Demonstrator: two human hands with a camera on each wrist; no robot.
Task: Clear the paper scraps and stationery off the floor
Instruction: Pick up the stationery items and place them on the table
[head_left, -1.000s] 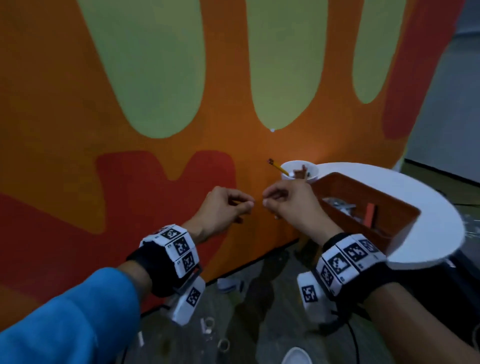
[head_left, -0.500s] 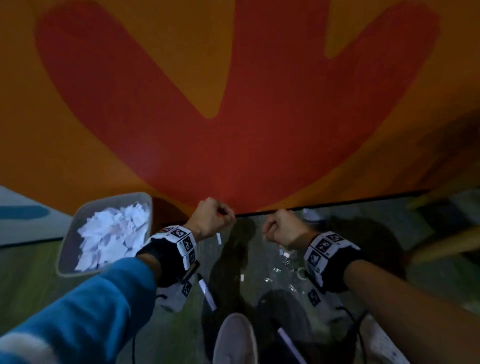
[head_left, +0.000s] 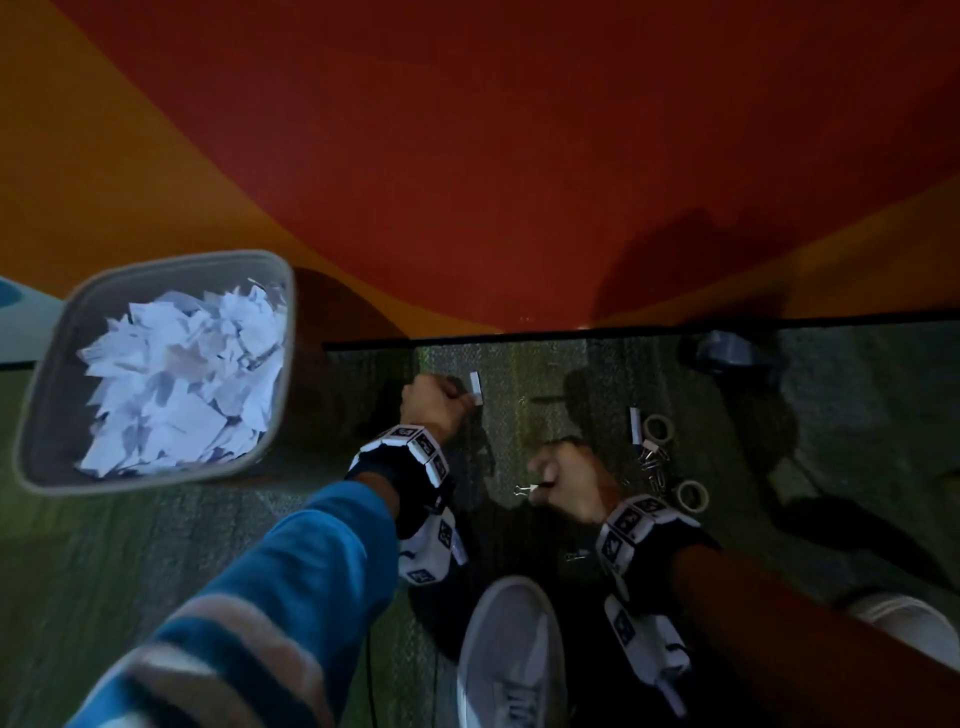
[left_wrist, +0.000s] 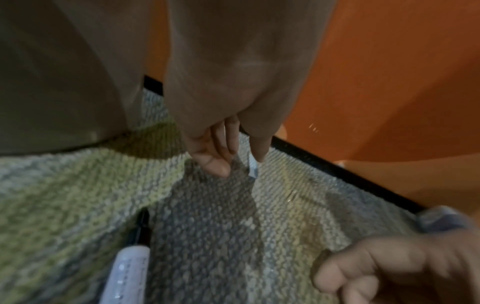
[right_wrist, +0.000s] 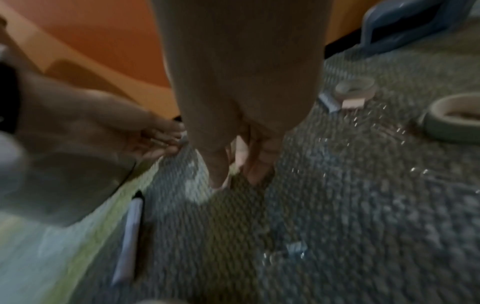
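Note:
On the carpet near the wall lies a small white paper piece (head_left: 475, 387) (left_wrist: 253, 167). My left hand (head_left: 441, 408) (left_wrist: 237, 162) reaches down to it, thumb and forefinger apart, the forefinger tip touching it. My right hand (head_left: 563, 480) (right_wrist: 240, 176) is curled low over the carpet and pinches a small binder clip (head_left: 527, 488) that sticks out of its fingertips. A white marker (left_wrist: 127, 267) (right_wrist: 130, 230) lies under my left wrist. The grey bin (head_left: 47, 364), at the left, is full of white paper scraps (head_left: 182, 374).
Right of my right hand lie two tape rolls (head_left: 658, 428) (head_left: 692, 493), a white stick (head_left: 635, 426) and several binder clips (head_left: 655, 467). A blue object (head_left: 727, 353) sits by the orange-red wall's black baseboard (head_left: 571, 340). My shoe (head_left: 511, 654) stands below the hands.
The view has swung down from the table to the floor. Both hands have dropped to the carpet; the left now touches the white piece and the right has taken a binder clip.

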